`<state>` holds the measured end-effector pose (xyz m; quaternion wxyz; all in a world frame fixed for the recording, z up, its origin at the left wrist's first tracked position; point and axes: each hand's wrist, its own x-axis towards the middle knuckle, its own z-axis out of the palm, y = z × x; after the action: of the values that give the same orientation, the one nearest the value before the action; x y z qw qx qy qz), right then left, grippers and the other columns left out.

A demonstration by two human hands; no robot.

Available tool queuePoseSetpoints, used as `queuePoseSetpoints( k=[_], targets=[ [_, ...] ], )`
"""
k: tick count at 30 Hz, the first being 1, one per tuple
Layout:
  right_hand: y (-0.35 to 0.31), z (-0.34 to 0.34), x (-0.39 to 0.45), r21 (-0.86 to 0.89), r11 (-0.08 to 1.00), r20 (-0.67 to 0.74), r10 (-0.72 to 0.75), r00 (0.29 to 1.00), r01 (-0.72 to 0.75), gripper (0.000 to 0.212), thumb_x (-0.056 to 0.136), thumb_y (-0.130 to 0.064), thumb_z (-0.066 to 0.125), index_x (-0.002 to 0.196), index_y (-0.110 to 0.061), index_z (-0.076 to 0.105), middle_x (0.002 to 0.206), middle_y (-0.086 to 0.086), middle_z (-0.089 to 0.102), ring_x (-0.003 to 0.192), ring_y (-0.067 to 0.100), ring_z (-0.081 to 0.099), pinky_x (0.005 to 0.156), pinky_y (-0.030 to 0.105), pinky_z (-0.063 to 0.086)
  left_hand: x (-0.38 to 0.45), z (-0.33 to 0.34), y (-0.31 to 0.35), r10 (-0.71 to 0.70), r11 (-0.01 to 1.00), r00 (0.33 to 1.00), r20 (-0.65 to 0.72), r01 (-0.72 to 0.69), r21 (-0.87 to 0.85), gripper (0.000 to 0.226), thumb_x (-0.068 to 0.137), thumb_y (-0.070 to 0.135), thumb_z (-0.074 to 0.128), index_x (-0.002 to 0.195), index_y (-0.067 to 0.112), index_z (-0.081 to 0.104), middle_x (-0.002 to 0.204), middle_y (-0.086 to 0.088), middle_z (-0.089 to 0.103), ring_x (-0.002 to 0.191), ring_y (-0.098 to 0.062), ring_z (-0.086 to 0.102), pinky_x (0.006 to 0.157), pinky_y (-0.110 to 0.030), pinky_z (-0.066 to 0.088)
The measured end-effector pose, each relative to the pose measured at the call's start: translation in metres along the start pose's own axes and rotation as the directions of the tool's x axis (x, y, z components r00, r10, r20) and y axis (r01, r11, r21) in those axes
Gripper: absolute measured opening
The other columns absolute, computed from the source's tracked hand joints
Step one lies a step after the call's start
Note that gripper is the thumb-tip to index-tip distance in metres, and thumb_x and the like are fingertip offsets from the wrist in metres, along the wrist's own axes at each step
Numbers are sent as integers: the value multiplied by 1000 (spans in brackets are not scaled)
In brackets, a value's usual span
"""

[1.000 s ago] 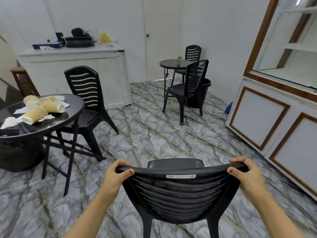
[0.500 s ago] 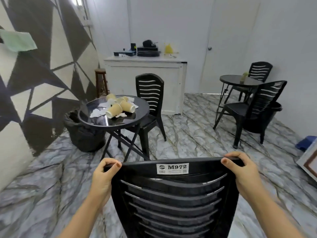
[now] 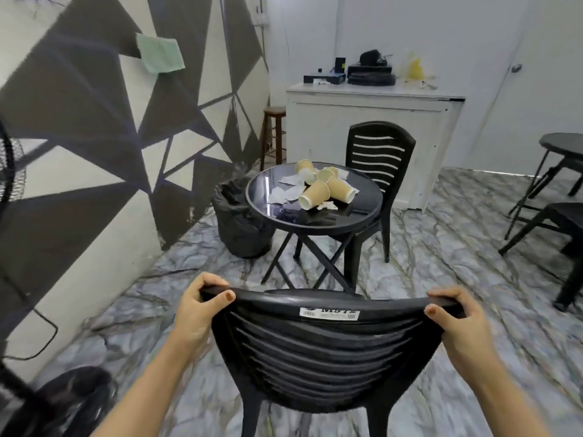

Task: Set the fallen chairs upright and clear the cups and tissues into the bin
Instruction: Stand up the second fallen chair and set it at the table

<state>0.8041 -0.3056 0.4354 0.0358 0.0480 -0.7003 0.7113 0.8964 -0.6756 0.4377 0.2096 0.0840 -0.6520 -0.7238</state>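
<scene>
Both my hands grip the top rail of a black chair, low in the frame.

My left hand (image 3: 197, 305) curls over the rail's left end with the thumb on the near face; my right hand (image 3: 454, 320) wraps the right end the same way, so the black chair (image 3: 318, 351) stands upright between them. A white label (image 3: 329, 313) sits at the rail's centre; its print is blurred, possibly "M972". Bare marble floor (image 3: 441, 269) lies between the chair and the round table (image 3: 315, 222) at frame centre. On the table lie tipped paper cups (image 3: 328, 189) among crumpled tissues (image 3: 288, 192). The black-bagged bin (image 3: 239, 225) stands just left of the table, near the patterned wall. A second chair (image 3: 378, 159) is tucked behind the table, upright.
</scene>
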Motion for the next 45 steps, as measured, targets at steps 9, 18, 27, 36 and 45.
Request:
queuePoseSetpoints(
  k=[9,18,27,36,45],
  targets=[
    [33,53,26,-74,994,55,82,995,-78,30,57,-24,84,75,-19,60,78,0,59,69,8,57,53,9,44,56,-44,-31,-114,992,991,63,110,66,25,43,40,77,63,29,65,68,14,58,62,-2,51,57,-14,40],
    [5,61,86,-105,978,139,196,971,-182,55,58,-45,80,96,-12,59,103,15,59,91,29,59,70,33,46,121,-29,-24,-138,989,990,23,136,54,60,28,65,84,69,27,62,77,10,63,63,-6,60,59,-25,50],
    [12,68,125,-56,980,61,197,979,-193,90,6,-71,80,79,-20,63,88,11,58,81,29,56,70,37,46,135,-10,-22,-99,987,986,-135,114,111,35,66,41,73,92,25,56,98,-4,53,85,-17,54,69,-26,44],
    [31,83,143,67,992,-88,115,989,-109,83,9,-70,82,76,-23,66,80,5,58,73,21,56,55,17,50,177,-6,-30,-91,989,984,-152,72,-129,78,17,57,88,74,19,52,76,-1,48,50,-3,54,45,-15,46],
    [26,144,137,88,996,-223,14,975,6,24,60,-7,79,67,-26,65,64,-22,59,72,11,54,55,12,47,260,-45,-40,-2,991,1000,-6,1,-134,61,26,60,87,68,26,60,77,4,53,63,-3,53,55,-11,46]
  ],
)
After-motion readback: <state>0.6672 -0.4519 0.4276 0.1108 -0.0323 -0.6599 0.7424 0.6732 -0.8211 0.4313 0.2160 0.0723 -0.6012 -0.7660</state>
